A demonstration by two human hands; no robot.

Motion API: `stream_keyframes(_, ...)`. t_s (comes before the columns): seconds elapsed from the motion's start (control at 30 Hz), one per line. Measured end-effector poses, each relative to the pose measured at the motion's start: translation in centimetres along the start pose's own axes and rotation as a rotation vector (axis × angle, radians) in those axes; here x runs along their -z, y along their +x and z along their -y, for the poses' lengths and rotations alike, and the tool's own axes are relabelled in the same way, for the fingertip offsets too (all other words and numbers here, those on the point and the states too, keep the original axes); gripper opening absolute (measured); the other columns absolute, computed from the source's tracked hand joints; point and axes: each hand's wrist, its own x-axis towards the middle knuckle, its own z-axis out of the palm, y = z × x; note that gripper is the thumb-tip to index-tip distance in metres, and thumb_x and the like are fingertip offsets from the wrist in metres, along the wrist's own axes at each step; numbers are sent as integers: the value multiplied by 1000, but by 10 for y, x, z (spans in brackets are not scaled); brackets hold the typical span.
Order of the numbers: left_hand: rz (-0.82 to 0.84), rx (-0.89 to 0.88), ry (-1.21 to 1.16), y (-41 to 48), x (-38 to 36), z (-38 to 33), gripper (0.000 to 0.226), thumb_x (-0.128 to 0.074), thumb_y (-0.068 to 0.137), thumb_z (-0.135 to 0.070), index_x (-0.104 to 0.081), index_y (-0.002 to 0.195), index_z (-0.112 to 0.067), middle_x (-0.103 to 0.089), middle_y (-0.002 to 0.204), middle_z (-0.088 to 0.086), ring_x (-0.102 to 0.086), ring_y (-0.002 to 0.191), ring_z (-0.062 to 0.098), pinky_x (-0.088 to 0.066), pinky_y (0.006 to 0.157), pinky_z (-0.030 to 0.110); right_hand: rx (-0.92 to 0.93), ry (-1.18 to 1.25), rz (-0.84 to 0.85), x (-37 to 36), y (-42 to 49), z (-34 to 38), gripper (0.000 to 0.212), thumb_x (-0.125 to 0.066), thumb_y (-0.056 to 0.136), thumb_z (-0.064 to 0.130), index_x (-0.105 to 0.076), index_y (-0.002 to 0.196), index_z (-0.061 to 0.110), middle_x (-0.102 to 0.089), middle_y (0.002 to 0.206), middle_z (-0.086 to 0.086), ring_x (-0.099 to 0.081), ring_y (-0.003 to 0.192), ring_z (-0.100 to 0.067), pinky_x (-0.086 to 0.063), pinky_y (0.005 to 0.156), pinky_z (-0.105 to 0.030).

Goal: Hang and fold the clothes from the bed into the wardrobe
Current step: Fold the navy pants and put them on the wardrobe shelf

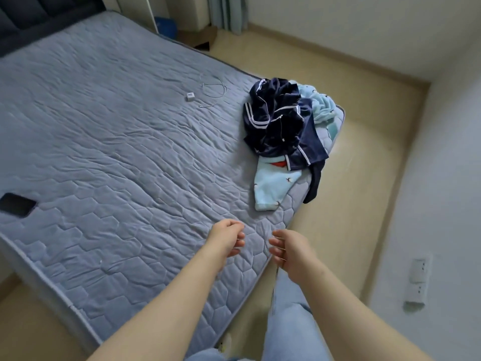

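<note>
Our left hand (226, 238) and right hand (289, 252) hover loosely curled, empty. Navy garment (279, 123) looks soft, floppy, light; we'd grab a bunched fold.

clothes pile (283, 128) on bed (117, 152) at its right edge, charger (190, 96) left of it, phone (17, 204) far left

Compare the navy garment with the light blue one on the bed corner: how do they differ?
The navy garment is dark with white stripe trim; the light blue garment is pale with small printed motifs. The navy garment lies bunched on top; the light blue garment sits underneath, showing at both ends. Both are unfolded in one pile at the mattress corner.
</note>
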Motion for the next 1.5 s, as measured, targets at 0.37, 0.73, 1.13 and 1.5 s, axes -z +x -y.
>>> stream_keyframes(0.37,-182,100,-182,117,-130,-119,16,-49,94,-17,-55,80,-19,-52,70,0,-49,52,9,-37,47,19,-17,-300,88,54,130,196,14,-46,91,6,-48,80,14,-42,57,0,-35,40,-10,-23,41,-14)
stream_keyframes(0.73,-248,99,-154,187,-160,-193,13,-49,90,-19,-56,79,-22,-56,70,-1,-52,55,11,-39,51,21,-64,-400,140,41,198,283,8,-50,89,11,-56,84,14,-52,63,-1,-44,48,-12,-31,50,-21)
stream_keyframes(1.13,-396,258,-193,329,-220,-274,17,-48,92,-15,-56,78,-21,-54,69,-2,-49,54,9,-39,51,20,-175,-537,182,41,363,411,18,-46,88,5,-47,74,15,-41,51,2,-33,41,-11,-23,40,-18)
stream_keyframes(1.5,-417,427,-192,443,-273,-278,13,-49,91,-20,-60,84,-23,-60,76,-2,-56,64,12,-43,54,21,-100,-827,152,7,505,453,38,-59,85,34,-43,116,19,-55,108,-7,-49,86,-22,-37,67,-31)
